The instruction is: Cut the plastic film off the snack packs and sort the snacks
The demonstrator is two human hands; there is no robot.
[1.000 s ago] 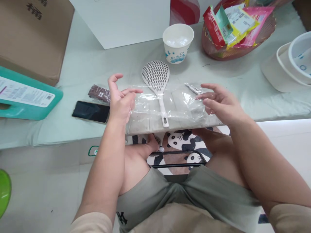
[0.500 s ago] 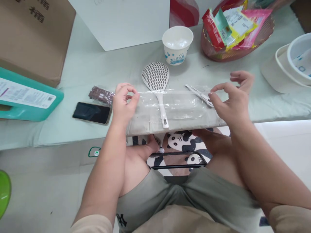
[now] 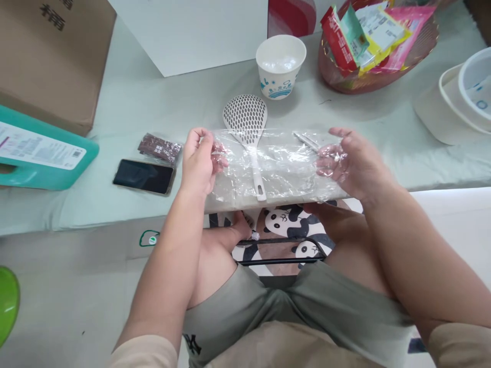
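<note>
A clear, crinkled plastic bag (image 3: 286,174) is stretched flat between my two hands, over the table's front edge. My left hand (image 3: 201,159) grips its left end, with the thumb on top and fingertips showing through the film. At the right end my right hand (image 3: 349,161) holds the bag, its fingers behind the clear film. Seen partly through the plastic, a white slotted skimmer (image 3: 246,118) lies with its handle toward me. Beside my right fingers, a slim white utensil (image 3: 306,140) lies partly under the film; its kind is unclear.
A white paper bowl (image 3: 281,69) stands behind the skimmer. Left of my left hand are a phone (image 3: 143,176) and a brown wrapped packet (image 3: 159,147). A teal jug (image 3: 46,148) and a cardboard box (image 3: 53,66) stand further left. To the right are a snack basket (image 3: 383,84) and white tubs (image 3: 441,112).
The plastic bag has been spread wider and flatter. My right hand has moved left and lower, its fingers now behind the film; my left hand has turned, its fingers going behind the film too.
</note>
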